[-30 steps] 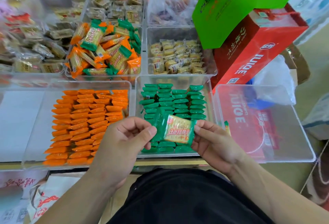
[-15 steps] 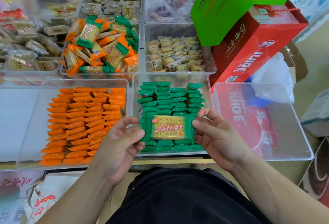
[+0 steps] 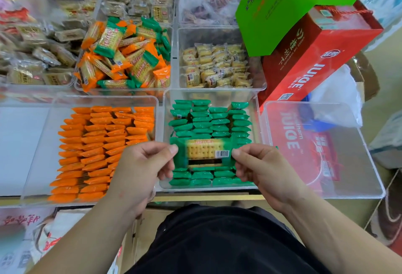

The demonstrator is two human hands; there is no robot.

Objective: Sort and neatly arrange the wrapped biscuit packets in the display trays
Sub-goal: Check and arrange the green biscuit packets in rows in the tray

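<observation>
A green wrapped biscuit packet (image 3: 204, 151) is held flat, barcode side up, over the near part of the clear tray (image 3: 258, 117) of green packets. My left hand (image 3: 139, 171) pinches its left end and my right hand (image 3: 261, 169) pinches its right end. Rows of green packets (image 3: 208, 119) stand on edge in that tray. To the left, a clear tray (image 3: 32, 165) holds rows of orange packets (image 3: 95, 145). Behind them a tray (image 3: 169, 65) holds a loose mixed heap of orange and green packets (image 3: 124, 56).
An empty clear tray (image 3: 352, 182) sits at the right over a red juice box lid. A red juice carton (image 3: 315, 60) with a green bag (image 3: 282, 4) on it stands behind. Trays of pale biscuit packets (image 3: 215, 65) fill the back.
The green packet has been flipped from its printed front to its barcode back and levelled between both hands. It has shifted slightly farther over the green tray.
</observation>
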